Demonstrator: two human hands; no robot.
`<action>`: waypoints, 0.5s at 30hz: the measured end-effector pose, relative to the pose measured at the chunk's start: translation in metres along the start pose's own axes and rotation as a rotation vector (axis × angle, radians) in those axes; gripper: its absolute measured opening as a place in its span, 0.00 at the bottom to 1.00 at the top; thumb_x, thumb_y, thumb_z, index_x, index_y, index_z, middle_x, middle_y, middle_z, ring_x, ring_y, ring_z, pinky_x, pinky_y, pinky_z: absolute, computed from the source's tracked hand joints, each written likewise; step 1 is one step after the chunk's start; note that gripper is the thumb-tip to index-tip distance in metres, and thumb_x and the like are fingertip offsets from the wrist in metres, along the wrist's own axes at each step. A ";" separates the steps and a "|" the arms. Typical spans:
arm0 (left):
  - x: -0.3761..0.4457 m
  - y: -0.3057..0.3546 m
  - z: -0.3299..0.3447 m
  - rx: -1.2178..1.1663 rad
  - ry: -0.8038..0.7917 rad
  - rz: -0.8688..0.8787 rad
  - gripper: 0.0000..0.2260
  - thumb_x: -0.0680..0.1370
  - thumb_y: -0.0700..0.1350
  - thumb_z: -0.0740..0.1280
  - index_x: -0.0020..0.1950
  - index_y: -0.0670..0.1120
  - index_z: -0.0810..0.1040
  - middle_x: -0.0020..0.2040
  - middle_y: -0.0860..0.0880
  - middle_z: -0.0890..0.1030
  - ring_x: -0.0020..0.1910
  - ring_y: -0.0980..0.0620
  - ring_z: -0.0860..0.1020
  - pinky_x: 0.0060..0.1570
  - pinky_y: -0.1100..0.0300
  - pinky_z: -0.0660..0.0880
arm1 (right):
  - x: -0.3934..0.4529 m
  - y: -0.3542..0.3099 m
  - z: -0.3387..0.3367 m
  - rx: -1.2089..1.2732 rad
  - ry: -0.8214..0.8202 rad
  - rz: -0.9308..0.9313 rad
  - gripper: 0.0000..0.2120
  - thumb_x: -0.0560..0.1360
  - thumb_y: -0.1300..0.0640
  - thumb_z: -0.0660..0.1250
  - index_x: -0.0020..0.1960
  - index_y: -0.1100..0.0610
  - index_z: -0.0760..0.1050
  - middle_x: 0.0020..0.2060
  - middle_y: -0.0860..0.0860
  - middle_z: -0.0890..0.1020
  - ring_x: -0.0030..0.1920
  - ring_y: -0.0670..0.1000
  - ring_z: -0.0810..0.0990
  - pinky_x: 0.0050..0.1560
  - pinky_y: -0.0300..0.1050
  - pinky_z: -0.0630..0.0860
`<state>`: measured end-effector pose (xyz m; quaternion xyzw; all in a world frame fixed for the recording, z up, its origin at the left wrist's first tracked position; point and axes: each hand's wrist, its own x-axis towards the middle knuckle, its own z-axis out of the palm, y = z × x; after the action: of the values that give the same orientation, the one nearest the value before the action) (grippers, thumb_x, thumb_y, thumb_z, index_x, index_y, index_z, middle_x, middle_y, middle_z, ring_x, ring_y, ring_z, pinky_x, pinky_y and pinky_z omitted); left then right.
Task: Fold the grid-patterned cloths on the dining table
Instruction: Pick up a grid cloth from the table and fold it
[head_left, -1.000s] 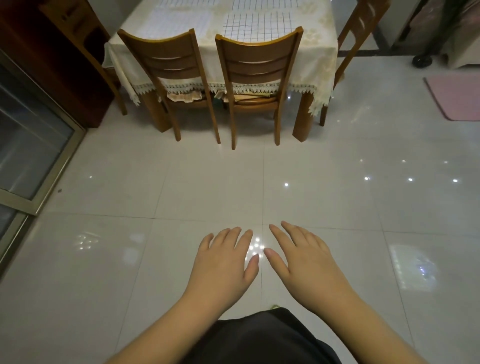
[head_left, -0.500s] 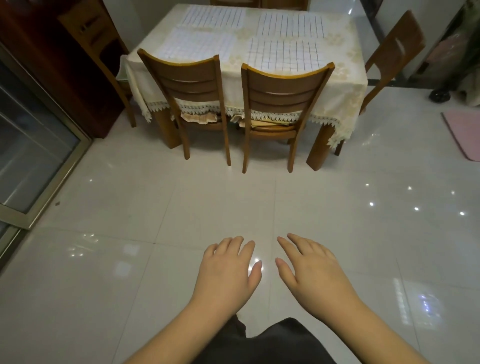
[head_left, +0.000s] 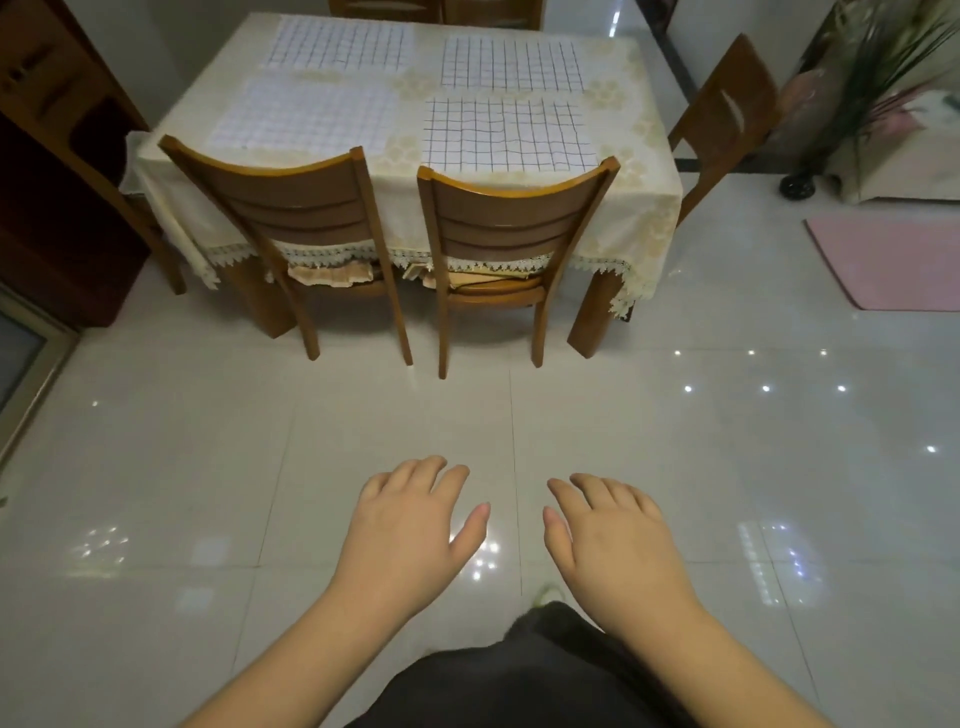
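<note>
Several white grid-patterned cloths lie flat on the dining table (head_left: 644, 156), which wears a cream lace-edged tablecloth. The near right cloth (head_left: 506, 136) has bold dark lines; the near left cloth (head_left: 306, 117) is fainter. Two more lie behind: the far left cloth (head_left: 340, 44) and the far right cloth (head_left: 511, 63). My left hand (head_left: 410, 525) and my right hand (head_left: 605, 530) hover palm down over the floor, far short of the table, fingers relaxed and holding nothing.
Two wooden chairs, the left chair (head_left: 296, 208) and the right chair (head_left: 509, 218), are pushed in at the table's near side. A third chair (head_left: 727, 114) stands at the right end. A dark cabinet (head_left: 57, 156) is at left, a pink mat (head_left: 893, 260) on the tiled floor at right.
The view has tilted up and drawn nearer, so the table and all its cloths now show. Both hands have stayed open and have spread slightly apart.
</note>
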<state>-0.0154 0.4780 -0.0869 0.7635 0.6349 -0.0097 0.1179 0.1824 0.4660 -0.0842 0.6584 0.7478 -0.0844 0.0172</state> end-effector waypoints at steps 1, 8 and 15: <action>0.015 0.004 0.000 -0.002 -0.015 0.002 0.23 0.76 0.61 0.54 0.56 0.50 0.82 0.53 0.50 0.83 0.51 0.49 0.82 0.48 0.52 0.78 | 0.011 0.007 0.000 0.006 0.002 0.003 0.22 0.76 0.47 0.53 0.54 0.54 0.82 0.48 0.52 0.85 0.47 0.55 0.83 0.51 0.51 0.79; 0.125 0.047 -0.007 0.042 -0.089 -0.006 0.23 0.76 0.61 0.54 0.57 0.51 0.82 0.53 0.51 0.83 0.51 0.51 0.82 0.47 0.53 0.78 | 0.112 0.066 -0.008 0.062 -0.008 -0.019 0.23 0.76 0.46 0.52 0.55 0.53 0.82 0.48 0.52 0.85 0.47 0.54 0.84 0.50 0.51 0.80; 0.207 0.075 -0.025 -0.004 -0.059 -0.039 0.26 0.80 0.63 0.44 0.76 0.57 0.60 0.74 0.56 0.65 0.73 0.55 0.63 0.70 0.57 0.59 | 0.193 0.112 -0.027 0.107 0.046 -0.084 0.34 0.81 0.41 0.39 0.54 0.50 0.83 0.48 0.49 0.86 0.47 0.51 0.85 0.48 0.51 0.81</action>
<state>0.0943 0.6701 -0.0836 0.7503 0.6457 -0.0332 0.1380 0.2697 0.6732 -0.0955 0.6282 0.7692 -0.1099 -0.0390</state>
